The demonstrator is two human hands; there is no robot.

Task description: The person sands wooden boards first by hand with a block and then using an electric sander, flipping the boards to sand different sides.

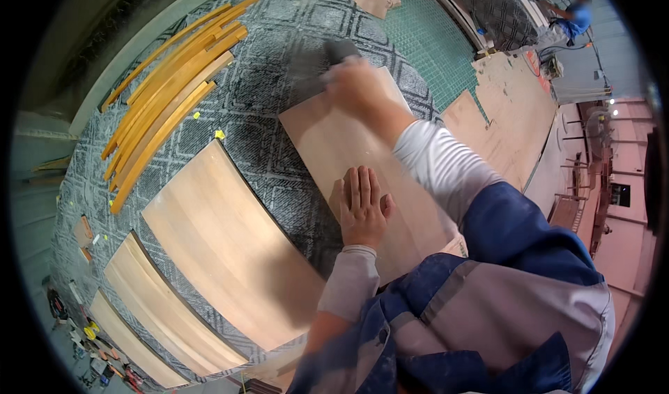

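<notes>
- Left hand (362, 209), fingers flat and grasping nothing, presses on a pale wooden board (348, 150), apparently to steady it on the patterned grey surface (265, 115).
- Right hand (355, 84), blurred, is clenched around a dark sanding block (334, 51) at the board's far end.
- Beyond, curved yellow wooden strips (167, 80) lie stacked aside.

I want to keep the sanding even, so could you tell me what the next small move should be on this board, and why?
Probably draw the sanding block back toward the body. The right hand holds it at the wooden board's far edge, blurred, while the left hand lies flat on the near part.
</notes>
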